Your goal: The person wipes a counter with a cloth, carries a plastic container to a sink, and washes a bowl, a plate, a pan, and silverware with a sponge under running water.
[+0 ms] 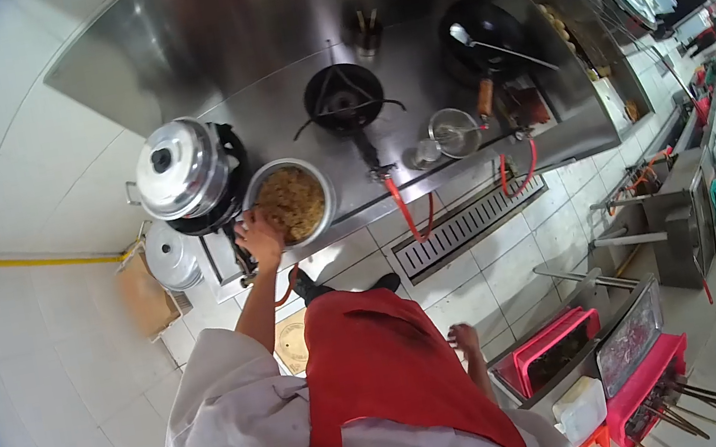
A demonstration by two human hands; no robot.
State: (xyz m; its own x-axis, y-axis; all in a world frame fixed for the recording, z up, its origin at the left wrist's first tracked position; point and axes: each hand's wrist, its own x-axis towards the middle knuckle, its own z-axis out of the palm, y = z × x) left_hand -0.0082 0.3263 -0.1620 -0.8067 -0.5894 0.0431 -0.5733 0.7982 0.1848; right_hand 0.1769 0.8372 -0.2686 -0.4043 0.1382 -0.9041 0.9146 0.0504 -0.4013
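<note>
Nearest you, the red apron (pixel 383 371) fills the lower middle of the view. Your right hand (pixel 463 338) hangs beside the apron's right edge, well apart from the bowl, its fingers loosely curled; you cannot tell whether it holds anything. Farther out, your left hand (pixel 259 237), the nearer of the two to the bowl (pixel 328 192), meets the near-left part of its rim. Its fingers are partly bent over the edge; whether they grip the rim or touch the brown food (pixel 291 195) inside is unclear. The bowl lies ahead and to the right of that hand, near the front of the steel surface (pixel 266 125); being round, it presents no long axis. Close on its left stands the lidded pot (pixel 179 173). Beyond and to the right is a burner (pixel 343 98); farther right lies a dark wok (pixel 496 17).
</note>
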